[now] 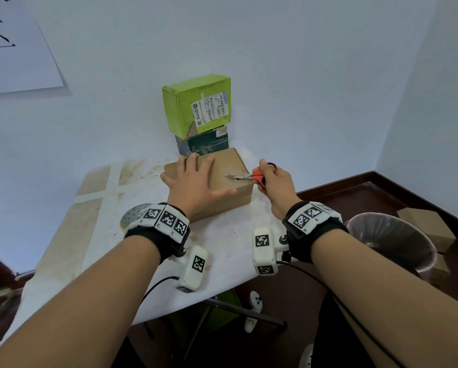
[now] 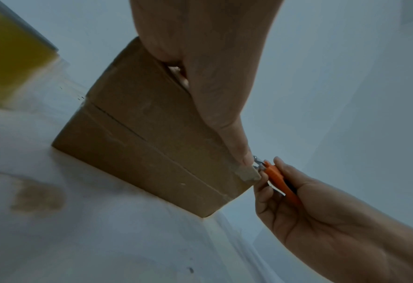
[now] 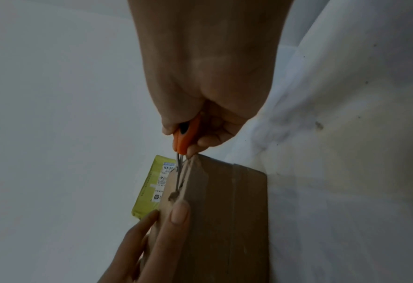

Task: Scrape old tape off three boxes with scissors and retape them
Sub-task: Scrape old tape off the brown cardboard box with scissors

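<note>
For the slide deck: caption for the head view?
Left hand steadies the brown box while right hand works scissors across its top.

— What is sitting where on the table (image 1: 63,235)?

— One box (image 1: 230,187) is lying near the table's far edge, close to the wall (image 1: 302,75). Right behind it two more boxes are standing stacked against the wall, the upper box (image 1: 196,107) resting on the lower box (image 1: 204,144).

— And the hands?

— The left hand (image 1: 196,181) is lying flat on top of the near box, over its left part. The right hand (image 1: 273,181) is staying just off the box's right side, gripping the scissors (image 1: 251,177), whose blades are reaching leftward onto the box top.

— Anything off the table?

— A bin (image 1: 392,240) is standing on the floor to the right, with further cartons (image 1: 421,221) lying behind it.
</note>
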`<move>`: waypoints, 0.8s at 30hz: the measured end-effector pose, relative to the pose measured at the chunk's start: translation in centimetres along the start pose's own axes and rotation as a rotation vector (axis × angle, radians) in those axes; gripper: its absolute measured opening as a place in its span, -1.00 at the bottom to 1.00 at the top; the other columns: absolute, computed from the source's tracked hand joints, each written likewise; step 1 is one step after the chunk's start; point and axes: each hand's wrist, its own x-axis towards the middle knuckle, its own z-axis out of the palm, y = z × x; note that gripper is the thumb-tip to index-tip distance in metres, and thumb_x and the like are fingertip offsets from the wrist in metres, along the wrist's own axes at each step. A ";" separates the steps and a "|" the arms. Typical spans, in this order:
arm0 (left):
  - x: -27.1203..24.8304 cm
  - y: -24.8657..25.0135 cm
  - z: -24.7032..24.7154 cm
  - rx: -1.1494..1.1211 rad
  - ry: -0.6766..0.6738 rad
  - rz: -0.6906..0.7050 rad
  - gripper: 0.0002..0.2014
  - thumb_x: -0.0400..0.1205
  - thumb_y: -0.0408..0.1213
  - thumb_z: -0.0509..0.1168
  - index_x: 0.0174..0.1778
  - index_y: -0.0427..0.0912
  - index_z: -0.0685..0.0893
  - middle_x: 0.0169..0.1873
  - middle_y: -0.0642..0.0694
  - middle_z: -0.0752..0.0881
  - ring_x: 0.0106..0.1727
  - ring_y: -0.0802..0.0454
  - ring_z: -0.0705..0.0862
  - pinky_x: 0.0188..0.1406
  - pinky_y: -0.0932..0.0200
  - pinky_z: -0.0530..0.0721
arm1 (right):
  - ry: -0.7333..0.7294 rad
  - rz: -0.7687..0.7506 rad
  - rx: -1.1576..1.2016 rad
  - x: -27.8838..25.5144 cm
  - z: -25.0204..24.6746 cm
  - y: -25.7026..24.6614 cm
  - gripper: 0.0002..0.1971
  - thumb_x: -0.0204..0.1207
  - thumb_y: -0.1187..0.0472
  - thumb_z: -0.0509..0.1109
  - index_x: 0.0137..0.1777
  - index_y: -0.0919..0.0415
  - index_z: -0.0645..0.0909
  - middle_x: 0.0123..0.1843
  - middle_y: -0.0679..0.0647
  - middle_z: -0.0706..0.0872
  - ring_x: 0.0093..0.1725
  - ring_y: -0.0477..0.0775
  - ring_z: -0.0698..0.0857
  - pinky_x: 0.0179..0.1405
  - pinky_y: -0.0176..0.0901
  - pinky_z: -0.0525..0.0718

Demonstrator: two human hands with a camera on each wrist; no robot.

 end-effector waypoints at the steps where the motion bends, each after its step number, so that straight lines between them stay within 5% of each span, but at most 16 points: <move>1: 0.0 0.0 0.0 0.001 -0.002 -0.003 0.00 0.31 0.61 0.11 0.63 0.21 0.07 0.65 -0.05 0.08 0.65 -0.15 -0.01 0.41 -0.59 0.13 | 0.017 -0.030 -0.023 0.1 0.1 0.1 -0.71 0.67 0.08 0.27 -0.27 0.16 0.58 -0.31 0.01 0.64 -0.34 -0.14 0.59 -0.34 -0.43 0.55; 6: -0.1 0.1 -0.1 -0.007 -0.004 -0.007 0.00 0.31 0.60 0.11 0.64 0.21 0.07 0.65 -0.04 0.06 0.66 -0.13 -0.03 0.42 -0.58 0.08 | 0.051 -0.127 -0.145 0.4 0.8 0.4 -0.72 0.63 0.06 0.31 -0.31 0.11 0.59 -0.35 -0.06 0.67 -0.35 -0.16 0.62 -0.17 -0.28 0.57; 12: -0.3 0.1 -0.1 0.002 -0.001 -0.003 0.00 0.32 0.60 0.12 0.64 0.20 0.07 0.66 -0.05 0.05 0.66 -0.13 -0.04 0.41 -0.58 0.07 | 0.005 -0.055 -0.067 0.3 0.8 0.1 -0.70 0.67 0.10 0.27 -0.29 0.19 0.58 -0.31 0.00 0.64 -0.33 -0.17 0.60 -0.36 -0.50 0.57; 24: -0.2 0.0 -0.2 -0.009 -0.012 0.008 0.00 0.32 0.59 0.11 0.64 0.21 0.06 0.66 -0.04 0.04 0.66 -0.13 -0.05 0.42 -0.59 0.08 | -0.030 0.025 0.080 -0.1 0.4 0.1 -0.69 0.68 0.11 0.24 -0.28 0.20 0.58 -0.28 0.03 0.62 -0.29 -0.14 0.59 -0.25 -0.42 0.60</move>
